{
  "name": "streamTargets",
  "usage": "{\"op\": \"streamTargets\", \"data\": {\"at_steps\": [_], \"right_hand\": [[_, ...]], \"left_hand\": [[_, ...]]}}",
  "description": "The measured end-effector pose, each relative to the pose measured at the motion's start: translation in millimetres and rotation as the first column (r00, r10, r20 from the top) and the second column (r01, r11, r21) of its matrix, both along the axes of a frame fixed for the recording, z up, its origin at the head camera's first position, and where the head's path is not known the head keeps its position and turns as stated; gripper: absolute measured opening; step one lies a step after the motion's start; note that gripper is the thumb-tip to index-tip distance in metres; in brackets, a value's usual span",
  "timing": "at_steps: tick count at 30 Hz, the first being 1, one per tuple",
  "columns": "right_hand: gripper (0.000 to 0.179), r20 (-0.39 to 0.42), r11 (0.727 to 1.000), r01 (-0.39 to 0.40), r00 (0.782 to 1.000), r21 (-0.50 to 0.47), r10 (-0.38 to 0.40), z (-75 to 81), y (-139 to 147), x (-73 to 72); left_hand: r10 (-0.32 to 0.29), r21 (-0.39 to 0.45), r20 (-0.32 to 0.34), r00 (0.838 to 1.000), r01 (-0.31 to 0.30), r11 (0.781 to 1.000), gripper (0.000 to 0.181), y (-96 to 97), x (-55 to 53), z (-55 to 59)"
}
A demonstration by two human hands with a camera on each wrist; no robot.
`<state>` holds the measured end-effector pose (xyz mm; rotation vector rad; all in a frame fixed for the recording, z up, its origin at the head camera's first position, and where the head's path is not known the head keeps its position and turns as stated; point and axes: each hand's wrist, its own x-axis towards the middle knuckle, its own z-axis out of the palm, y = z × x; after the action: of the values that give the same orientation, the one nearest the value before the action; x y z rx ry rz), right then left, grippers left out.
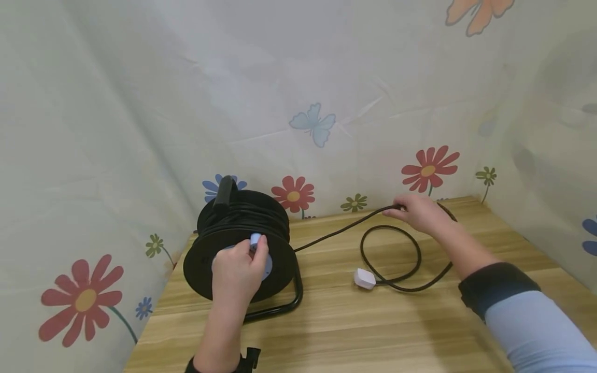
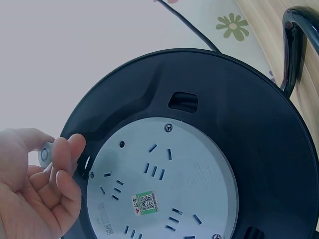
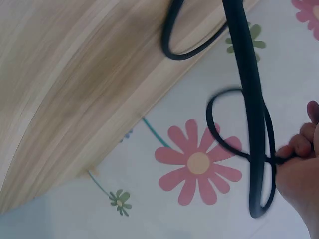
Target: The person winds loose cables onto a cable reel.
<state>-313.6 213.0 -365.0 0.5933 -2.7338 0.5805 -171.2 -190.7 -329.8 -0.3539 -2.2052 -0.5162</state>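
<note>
A black cable reel (image 1: 280, 259) stands on the table at the left, with dark cable (image 1: 247, 213) wound on its drum. My left hand (image 1: 238, 267) pinches the small light-blue crank knob (image 1: 255, 239) on the reel's front. In the left wrist view, thumb and fingers curl round that knob (image 2: 45, 155) beside the grey socket plate (image 2: 189, 164). To the right, my right hand (image 1: 422, 213) grips the cable (image 1: 345, 228), which stretches from the reel slightly above the table. Past that hand the cable loops down to a white plug (image 1: 365, 278) lying on the table.
The wooden table (image 1: 336, 331) backs onto a pale curtain (image 1: 233, 103) printed with flowers and a butterfly. Below the reel, its black tube stand (image 1: 275, 311) rests on the tabletop. A black carry handle (image 1: 226, 192) rises from the reel's top.
</note>
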Motion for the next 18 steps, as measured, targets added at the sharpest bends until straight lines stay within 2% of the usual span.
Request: {"op": "streamTargets", "data": {"at_steps": [6, 12, 18], "right_hand": [[0.039, -0.049, 0.996, -0.039, 0.998, 0.076, 0.043, -3.2, 7.9, 0.0], [0.038, -0.026, 0.993, -0.075, 0.997, 0.091, 0.077, -4.4, 11.2, 2.3], [0.038, 0.006, 0.989, -0.067, 0.998, 0.129, 0.067, -1.2, 7.7, 6.2]], "left_hand": [[-0.005, 0.005, 0.007, 1.0, 0.005, 1.0, 0.051, 1.1, 0.1, 0.0], [-0.003, 0.0, -0.003, 1.0, 0.003, 1.0, 0.052, 1.3, -0.1, 0.6], [-0.011, -0.006, -0.009, 1.0, 0.011, 1.0, 0.053, 2.1, -2.2, -2.1]]}}
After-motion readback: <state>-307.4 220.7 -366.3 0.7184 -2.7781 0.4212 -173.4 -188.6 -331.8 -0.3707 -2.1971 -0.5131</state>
